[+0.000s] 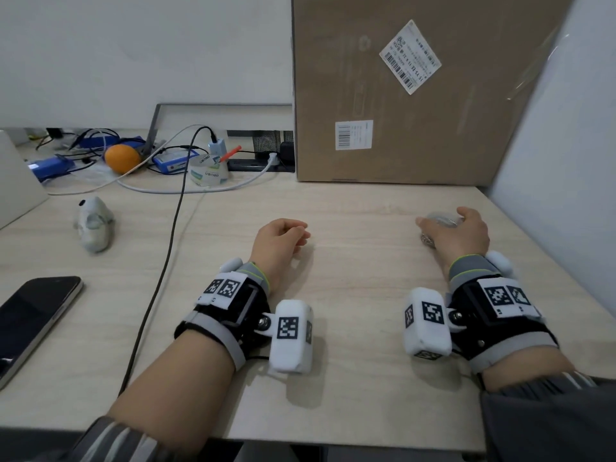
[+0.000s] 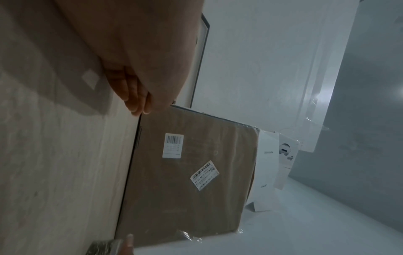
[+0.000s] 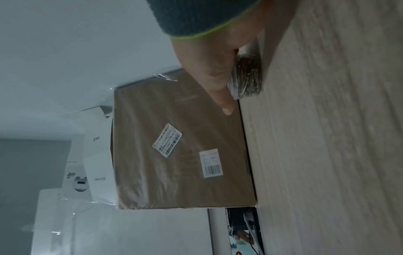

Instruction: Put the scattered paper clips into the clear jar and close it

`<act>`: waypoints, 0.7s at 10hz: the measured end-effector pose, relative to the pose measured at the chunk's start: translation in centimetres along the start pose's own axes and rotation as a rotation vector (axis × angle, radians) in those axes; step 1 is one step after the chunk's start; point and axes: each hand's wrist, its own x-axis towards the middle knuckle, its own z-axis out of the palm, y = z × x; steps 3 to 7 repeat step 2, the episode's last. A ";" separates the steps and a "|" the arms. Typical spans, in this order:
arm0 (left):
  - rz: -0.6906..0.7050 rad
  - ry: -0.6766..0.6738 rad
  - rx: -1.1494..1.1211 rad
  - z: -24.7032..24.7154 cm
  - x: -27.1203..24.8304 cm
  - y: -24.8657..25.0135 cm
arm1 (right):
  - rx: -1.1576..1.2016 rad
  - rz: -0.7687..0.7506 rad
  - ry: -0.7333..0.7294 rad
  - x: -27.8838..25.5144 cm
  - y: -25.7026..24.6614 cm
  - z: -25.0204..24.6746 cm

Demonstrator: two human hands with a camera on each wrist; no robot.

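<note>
Clear jar (image 1: 441,225) packed with paper clips (image 3: 249,81) stood on the table (image 1: 350,268) at the right, the right hand (image 1: 458,233) cupped over its lid. Left hand (image 1: 278,240) rested loosely curled and empty, well apart.

Pale wooden desk (image 1: 350,208), white wall (image 1: 133,45)

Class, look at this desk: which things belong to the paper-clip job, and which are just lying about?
Belonging to the job:
clear jar, with paper clips inside
right hand, gripping the jar
left hand, resting idle

Just lying about:
cardboard box
phone
orange
tape roll
black cable
</note>
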 end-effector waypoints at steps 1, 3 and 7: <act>-0.003 0.009 -0.029 0.1 0.1 0.2 | 0.068 0.019 0.053 -0.3 -0.1 0.0; -0.031 0.016 -0.040 0.1 0.1 0.2 | 0.102 0.049 0.130 -1.1 -0.2 -0.6; -0.031 0.016 -0.040 0.1 0.1 0.2 | 0.102 0.049 0.130 -1.1 -0.2 -0.6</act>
